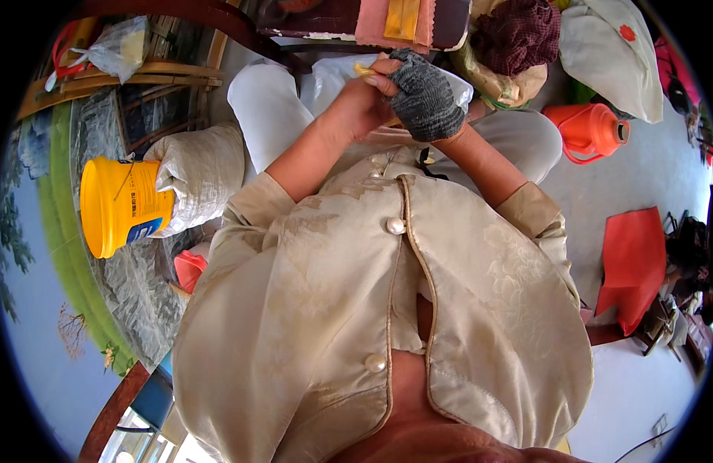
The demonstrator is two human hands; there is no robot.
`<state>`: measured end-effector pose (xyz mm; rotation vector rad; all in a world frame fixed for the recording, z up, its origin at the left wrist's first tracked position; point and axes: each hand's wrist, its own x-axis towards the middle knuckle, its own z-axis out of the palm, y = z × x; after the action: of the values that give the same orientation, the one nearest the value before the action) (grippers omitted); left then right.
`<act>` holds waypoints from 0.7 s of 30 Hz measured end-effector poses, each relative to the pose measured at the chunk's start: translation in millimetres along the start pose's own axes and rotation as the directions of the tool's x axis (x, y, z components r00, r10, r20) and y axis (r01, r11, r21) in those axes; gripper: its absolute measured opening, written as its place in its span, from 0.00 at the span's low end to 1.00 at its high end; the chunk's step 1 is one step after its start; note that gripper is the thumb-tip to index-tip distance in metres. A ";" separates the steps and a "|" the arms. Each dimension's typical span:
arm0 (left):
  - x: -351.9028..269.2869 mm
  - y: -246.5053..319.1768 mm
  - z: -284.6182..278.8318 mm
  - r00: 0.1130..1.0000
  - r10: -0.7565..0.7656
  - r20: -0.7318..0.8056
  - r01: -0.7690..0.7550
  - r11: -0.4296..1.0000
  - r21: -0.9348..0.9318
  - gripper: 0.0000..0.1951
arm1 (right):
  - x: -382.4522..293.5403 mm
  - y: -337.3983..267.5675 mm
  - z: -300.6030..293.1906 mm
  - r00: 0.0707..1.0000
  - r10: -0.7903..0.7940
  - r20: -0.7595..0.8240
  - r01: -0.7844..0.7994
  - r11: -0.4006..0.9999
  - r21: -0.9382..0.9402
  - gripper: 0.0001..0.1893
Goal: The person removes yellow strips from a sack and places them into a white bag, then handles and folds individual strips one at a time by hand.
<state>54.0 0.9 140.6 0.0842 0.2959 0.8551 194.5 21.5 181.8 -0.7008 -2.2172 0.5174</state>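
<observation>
My left hand is bare and meets my right hand above my lap, near the top middle of the head view. A grey knitted fingerless glove covers my right hand. Its bare thumb and fingertips pinch a small yellowish strip that sticks out to the left. My left hand is slightly blurred, with its fingers curled against the right; what it grips is hidden. A white plastic sheet or bag lies between my knees, behind the hands. Farther forward, a yellow strip rests on a pink cloth on a dark padded surface.
At the left stand a yellow bucket, a woven sack and bamboo pieces. At the right are an orange thermos flask, a bag with a checked cloth, a white cloth and a red sheet.
</observation>
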 end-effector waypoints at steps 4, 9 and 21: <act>0.2 16.0 -6.1 0.991 0.114 -0.063 -0.100 0.977 0.186 0.13 | -0.5 -5.7 -4.4 0.736 0.557 0.385 -0.655 0.439 0.615 0.10; 0.2 -3.4 25.6 0.927 0.078 -0.366 0.150 0.819 0.554 0.18 | 8.7 -4.4 -15.3 0.962 0.270 -0.041 -0.259 0.948 0.184 0.10; -7.4 15.9 52.5 0.522 0.586 0.620 -0.101 -0.679 0.727 0.07 | 10.8 1.9 -12.4 0.644 0.587 0.491 -0.689 0.164 0.706 0.20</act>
<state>53.0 8.2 195.4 2.1688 1.4842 1.3804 198.2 31.5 194.5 -1.0077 -1.2381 1.9994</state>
